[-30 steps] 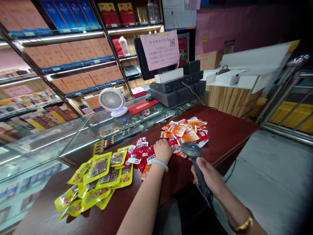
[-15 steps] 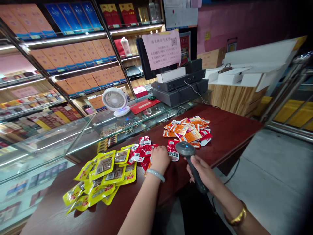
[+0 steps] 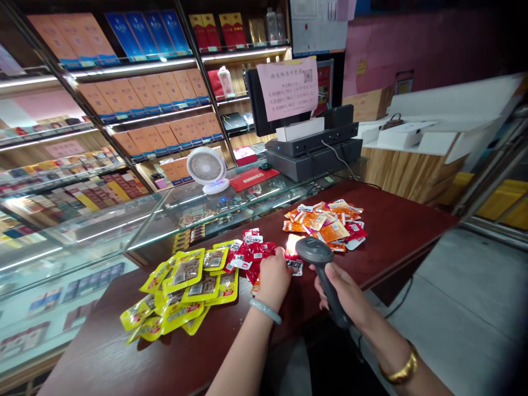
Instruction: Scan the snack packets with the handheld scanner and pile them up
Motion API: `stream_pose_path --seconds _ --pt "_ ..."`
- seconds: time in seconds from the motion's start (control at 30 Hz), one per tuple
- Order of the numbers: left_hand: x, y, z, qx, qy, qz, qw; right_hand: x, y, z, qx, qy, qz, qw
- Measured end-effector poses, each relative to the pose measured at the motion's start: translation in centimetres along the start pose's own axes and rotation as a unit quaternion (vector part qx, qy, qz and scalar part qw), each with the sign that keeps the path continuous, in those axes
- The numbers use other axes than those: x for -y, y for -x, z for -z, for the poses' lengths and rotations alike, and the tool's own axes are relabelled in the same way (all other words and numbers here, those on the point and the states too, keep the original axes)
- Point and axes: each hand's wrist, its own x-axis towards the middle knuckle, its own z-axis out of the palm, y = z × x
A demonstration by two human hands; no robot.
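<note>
My right hand (image 3: pixel 338 291) is wrapped around the handle of a dark grey barcode scanner (image 3: pixel 315 251). Its head is over a small red snack packet (image 3: pixel 296 268), and a bright glow lights the packet's upper part. At that packet's left edge, my left hand (image 3: pixel 275 278) has its fingers closed on it; the fingertips are partly hidden. More red packets (image 3: pixel 256 250) lie just behind and left of my left hand. To the left is a pile of yellow-edged snack packets (image 3: pixel 185 289). Orange and red packets (image 3: pixel 330 220) form another heap beyond the scanner.
The dark red tabletop (image 3: pixel 396 220) adjoins a glass display counter (image 3: pixel 148 225). On the glass stand a white fan (image 3: pixel 207 168), a red mat (image 3: pixel 253 179) and a monitor (image 3: pixel 256 104) with a pink notice. A scanner cable (image 3: pixel 402 300) hangs past the table's right edge.
A bright light now falls on the red packet below the scanner, where none showed before. The view has shifted slightly left; both hands keep nearly the same pose.
</note>
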Motion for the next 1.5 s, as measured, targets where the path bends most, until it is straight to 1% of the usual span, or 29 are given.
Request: stream_pose_path --seconds 0.1,0.17,0.27,0.3,0.33,0.4,0.47,0.5,0.53,0.57,0.63,0.7,0.77,0.87,0.97,1.1,1.17,1.3,1.37,1.43,1.5 --pt "0.8 0.6 0.3 -0.005 0.027 0.010 1.000 -0.1 -0.2 -0.7 0.022 0.004 -0.006 1.000" --pt "1.8 0.9 0.7 -0.012 0.044 0.031 0.998 -0.2 -0.3 -1.0 0.029 0.006 -0.005 1.000" --pt "4.1 1.2 1.7 -0.026 0.056 0.096 0.993 -0.4 -0.2 -0.8 0.033 0.009 -0.006 0.999" --pt "4.9 1.2 2.1 -0.039 0.055 0.119 0.991 -0.5 -0.1 -0.6 0.034 0.013 -0.006 0.999" --pt "5.6 1.2 2.5 -0.065 0.046 0.140 0.987 -0.7 0.1 -0.2 0.035 0.019 -0.004 0.999" --pt "6.5 1.1 3.1 -0.156 0.014 0.163 0.974 -0.9 0.4 0.5 0.027 0.035 0.000 0.999" --pt "6.2 0.7 3.4 -0.247 -0.009 0.144 0.958 -1.2 0.7 1.3 0.005 0.049 0.004 0.999" --pt "5.5 0.5 3.3 -0.266 -0.009 0.121 0.956 -1.3 0.8 1.7 -0.010 0.054 0.001 0.999" --pt "4.6 0.2 3.0 -0.262 0.000 0.091 0.961 -1.4 0.9 2.0 -0.027 0.052 0.000 0.998" --pt "3.4 -0.1 2.6 -0.238 0.013 0.059 0.969 -1.4 1.0 2.3 -0.039 0.049 -0.003 0.998" --pt "0.6 -1.1 1.5 -0.170 0.037 -0.008 0.985 -1.4 1.2 2.9 -0.054 0.051 -0.004 0.997" --pt "-2.1 -2.4 0.1 -0.110 0.047 -0.059 0.991 -1.3 1.3 3.4 -0.068 0.057 0.001 0.996" --pt "-4.2 -3.9 -1.0 -0.064 0.041 -0.073 0.994 -1.1 1.5 3.9 -0.079 0.055 0.004 0.995" --pt "-5.7 -6.0 -1.9 -0.012 0.021 -0.057 0.998 -0.9 1.6 4.2 -0.092 0.048 0.001 0.995" --pt "-5.7 -7.4 -1.6 0.028 0.006 -0.075 0.997 -0.8 1.4 4.1 -0.092 0.051 -0.010 0.994" --pt "-4.7 -7.8 -0.9 0.061 0.005 -0.109 0.992 -1.1 1.1 3.6 -0.090 0.057 -0.015 0.994" --pt "-4.2 -7.6 -0.8 0.069 -0.004 -0.114 0.991 -1.4 0.8 3.3 -0.090 0.057 -0.016 0.994" --pt "-3.2 -7.0 -1.1 0.060 -0.022 -0.109 0.992 -2.2 0.5 3.1 -0.072 0.056 -0.016 0.996" --pt "-2.7 -6.6 -1.2 0.065 0.016 -0.096 0.993 -2.2 0.6 3.1 -0.069 0.053 -0.020 0.996" --pt "-2.0 -6.1 -1.1 0.066 0.080 -0.066 0.992 -1.8 0.9 3.0 -0.068 0.053 -0.018 0.996" --pt "-1.2 -5.6 -0.9 0.034 0.136 -0.032 0.990 -1.2 1.2 2.9 -0.069 0.051 -0.011 0.996"
